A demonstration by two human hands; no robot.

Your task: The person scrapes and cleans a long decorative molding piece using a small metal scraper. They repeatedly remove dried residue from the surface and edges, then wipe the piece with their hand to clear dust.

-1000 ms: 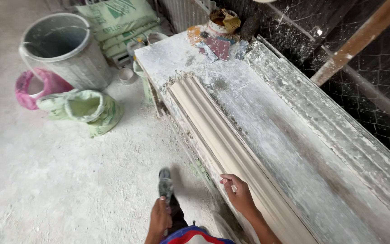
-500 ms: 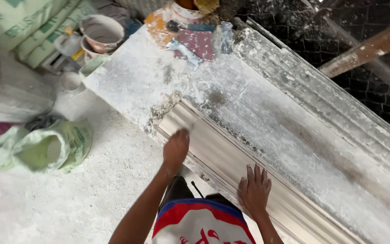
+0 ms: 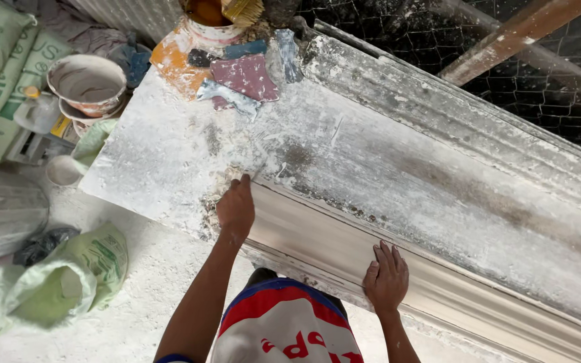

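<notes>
Since half a second ago, your left hand (image 3: pixel 236 210) has slid up to the moulding's (image 3: pixel 344 249) end, its grip curled over the top corner. Your right hand (image 3: pixel 386 277) lies flat and open on the moulding, which runs along the dusty tabletop's (image 3: pixel 169 154) near edge.

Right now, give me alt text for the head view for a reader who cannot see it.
A person's left hand grips the end of a long pale moulding on a plaster-dusted table, while the right hand rests flat on it. A paint bucket and bowls sit beyond.
</notes>
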